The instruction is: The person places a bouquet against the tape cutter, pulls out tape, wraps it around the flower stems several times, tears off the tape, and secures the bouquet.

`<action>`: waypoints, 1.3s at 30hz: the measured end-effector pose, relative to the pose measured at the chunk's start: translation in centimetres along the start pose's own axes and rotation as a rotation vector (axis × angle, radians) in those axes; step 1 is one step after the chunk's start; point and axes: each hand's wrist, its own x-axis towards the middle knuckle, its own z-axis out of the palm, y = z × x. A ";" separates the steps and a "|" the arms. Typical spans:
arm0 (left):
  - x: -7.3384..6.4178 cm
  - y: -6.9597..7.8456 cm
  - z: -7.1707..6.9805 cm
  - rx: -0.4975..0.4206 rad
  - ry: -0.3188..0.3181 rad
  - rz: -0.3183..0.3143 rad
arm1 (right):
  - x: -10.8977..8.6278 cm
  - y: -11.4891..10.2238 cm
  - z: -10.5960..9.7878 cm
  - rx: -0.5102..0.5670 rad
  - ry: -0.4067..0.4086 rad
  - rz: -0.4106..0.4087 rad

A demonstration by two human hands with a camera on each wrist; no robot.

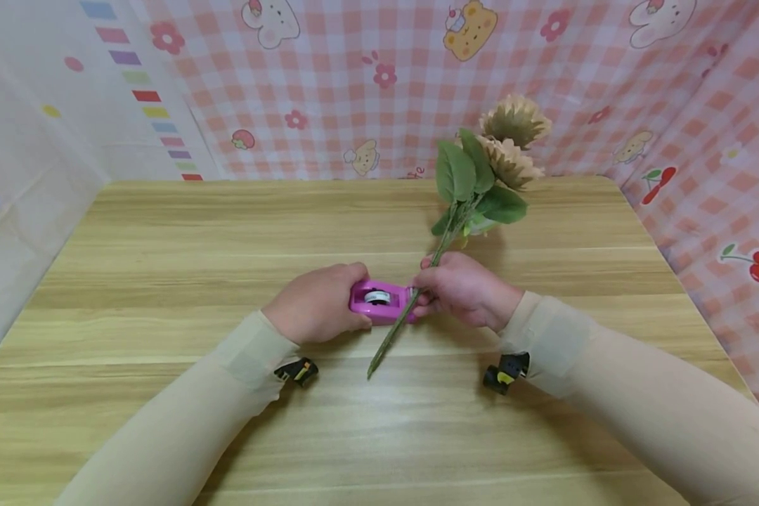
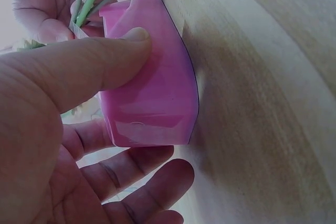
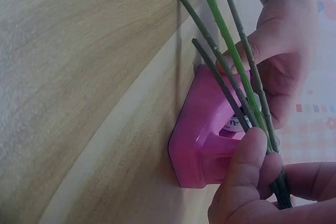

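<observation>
My left hand [image 1: 316, 302] grips a pink tape dispenser [image 1: 384, 316] by its left end, standing on the table. In the left wrist view the thumb lies along the side of the dispenser [image 2: 157, 93]. A roll of tape [image 1: 377, 297] sits inside it. My right hand [image 1: 468, 288] pinches a bunch of artificial flowers by several green stems [image 3: 226, 40], close to the dispenser's cutting end. Clear tape [image 2: 79, 31] shows beside the stems there; how far it wraps round them is hidden. The beige blooms [image 1: 512, 140] and green leaves [image 1: 455, 172] point up and away.
The wood-grain table [image 1: 196, 232] spreads around both hands. Behind it hangs a pink checked cloth [image 1: 329, 77] with cartoon prints, continuing on the right side. White cloth [image 1: 31, 140] with coloured spots covers the left. A small black camera [image 1: 297, 371] is worn on each wrist.
</observation>
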 end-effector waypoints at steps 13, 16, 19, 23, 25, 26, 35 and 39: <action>0.0 0.0 0.0 0.003 -0.001 0.000 | -0.2 -0.2 -0.3 0.048 -0.012 -0.007; 0.1 0.0 0.0 0.004 0.001 0.002 | -0.2 -0.3 -0.3 0.068 -0.016 -0.004; 0.1 0.0 0.0 0.006 0.000 0.000 | -0.2 -0.3 -0.3 0.071 0.001 -0.001; 0.1 0.0 0.0 0.008 -0.004 -0.004 | -0.1 -0.3 -0.3 0.073 0.022 0.003; 0.1 0.0 0.0 0.008 -0.004 -0.005 | 0.0 -0.3 -0.3 0.074 0.027 0.001; 0.1 0.0 0.0 0.008 -0.004 -0.005 | 0.0 -0.2 -0.2 0.074 0.030 -0.001; 0.0 0.1 0.0 0.004 -0.003 -0.004 | 0.2 -0.1 -0.2 0.060 0.050 -0.023; 0.1 0.0 -0.1 0.005 -0.003 -0.003 | 0.2 -0.1 -0.2 0.057 0.052 -0.025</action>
